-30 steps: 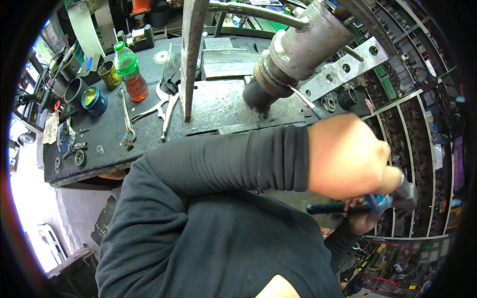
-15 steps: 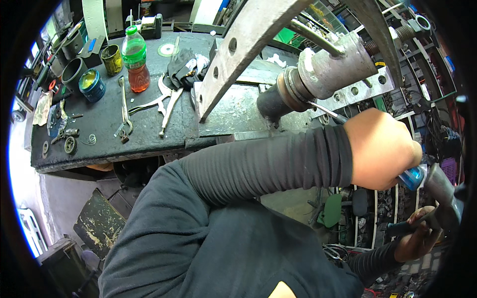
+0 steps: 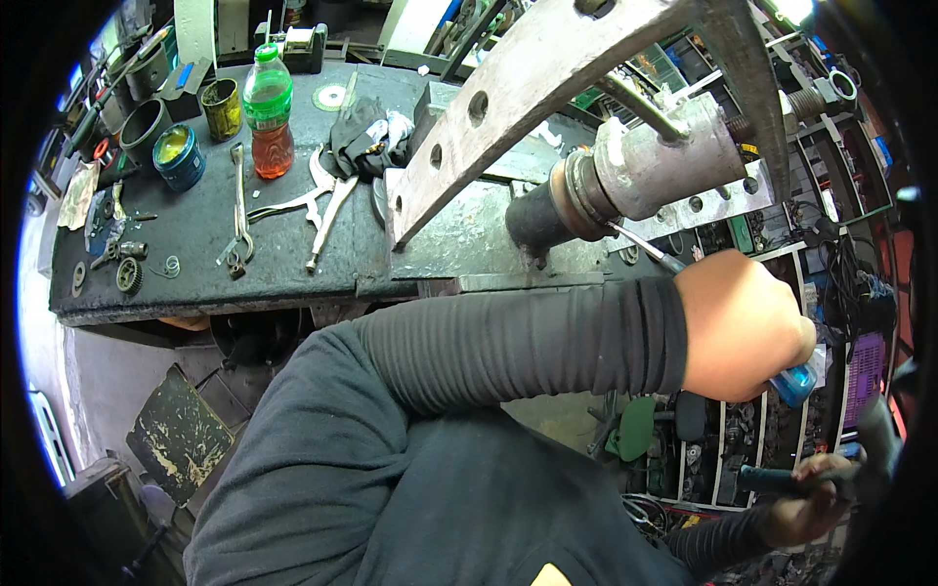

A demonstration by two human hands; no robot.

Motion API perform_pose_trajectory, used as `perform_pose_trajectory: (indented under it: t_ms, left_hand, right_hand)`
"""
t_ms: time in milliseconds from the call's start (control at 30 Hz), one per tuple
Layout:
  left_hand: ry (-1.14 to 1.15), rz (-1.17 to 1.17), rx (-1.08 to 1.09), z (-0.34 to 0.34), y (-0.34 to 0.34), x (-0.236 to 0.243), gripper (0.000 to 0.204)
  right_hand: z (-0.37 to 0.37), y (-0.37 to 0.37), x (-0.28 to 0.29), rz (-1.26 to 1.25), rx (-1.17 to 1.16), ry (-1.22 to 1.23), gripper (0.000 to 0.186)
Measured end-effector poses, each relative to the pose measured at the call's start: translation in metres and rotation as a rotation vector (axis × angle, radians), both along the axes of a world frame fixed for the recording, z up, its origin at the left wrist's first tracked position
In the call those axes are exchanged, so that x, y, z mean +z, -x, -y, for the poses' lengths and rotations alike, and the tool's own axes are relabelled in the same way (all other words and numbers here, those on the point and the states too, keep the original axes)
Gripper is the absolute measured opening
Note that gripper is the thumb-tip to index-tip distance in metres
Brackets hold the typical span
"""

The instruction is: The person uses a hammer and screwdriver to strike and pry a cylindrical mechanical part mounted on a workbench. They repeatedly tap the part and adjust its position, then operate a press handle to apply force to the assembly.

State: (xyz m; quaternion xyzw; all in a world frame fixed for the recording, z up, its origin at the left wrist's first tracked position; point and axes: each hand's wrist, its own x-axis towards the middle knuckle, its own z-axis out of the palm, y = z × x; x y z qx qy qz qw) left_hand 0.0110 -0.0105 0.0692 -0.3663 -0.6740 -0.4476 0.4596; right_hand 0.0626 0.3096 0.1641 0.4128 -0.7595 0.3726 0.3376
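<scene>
Screwdriver [image 3: 684, 278] with a blue see-through handle sits in the left hand [image 3: 743, 327], which is closed tight around it in a fist. Only the blue end of the handle peeks out under the fist. Its thin metal shaft points up and to the left, and the tip touches the big grey metal cylinder [image 3: 655, 166] right where it meets the darker, rusty round part [image 3: 542, 210]. The left arm, in a dark ribbed sleeve [image 3: 508, 342], reaches across the middle of the picture.

Low down on the right, the right hand [image 3: 806, 498] is closed around the dark handle of a hammer [image 3: 860, 459]. The hammer's head is near the dark edge of the picture and hard to see.

A long flat metal bar with round holes [image 3: 518, 107] leans up across the top, just above the cylinder. Its low end rests on a grey metal plate [image 3: 459, 234].

On the left is a dark, dirty workbench [image 3: 195, 283]. On it stand a green-topped plastic bottle with reddish drink [image 3: 269, 112], a small blue tin with yellow stuff inside [image 3: 179, 156] and an old rusty can [image 3: 222, 105]. A wrench [image 3: 237, 210] and a pair of pliers [image 3: 322, 205] lie flat near the bottle. A dark crumpled rag [image 3: 366, 137] lies beside them. All of these are well apart from the hands
</scene>
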Motion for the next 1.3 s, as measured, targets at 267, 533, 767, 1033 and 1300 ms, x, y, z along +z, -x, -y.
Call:
perform_pose_trajectory:
  t_ms: [267,533,767,1033,1300]
  left_hand:
    - [0.115,0.043,0.052,-0.010,-0.002,-0.003,0.016]
    - [0.008,0.033,0.017,0.004,-0.002,0.007,0.018]
    - [-0.021,-0.004,0.030,0.003,0.001,0.009,0.017]
    - [-0.037,-0.048,0.035,-0.005,-0.001,0.005,0.014]
    - [-0.041,-0.082,0.037,-0.004,0.001,0.004,0.012]
  right_hand:
    - [-0.003,0.013,-0.033,0.022,-0.031,0.002,0.040]
    - [-0.033,-0.017,0.019,-0.016,0.085,0.256,0.055]
    - [-0.006,-0.008,0.004,-0.074,0.013,0.180,0.051]
    - [0.005,0.004,-0.003,0.014,0.068,0.083,0.045]
    - [0.008,0.009,-0.003,0.007,0.075,0.076,0.043]
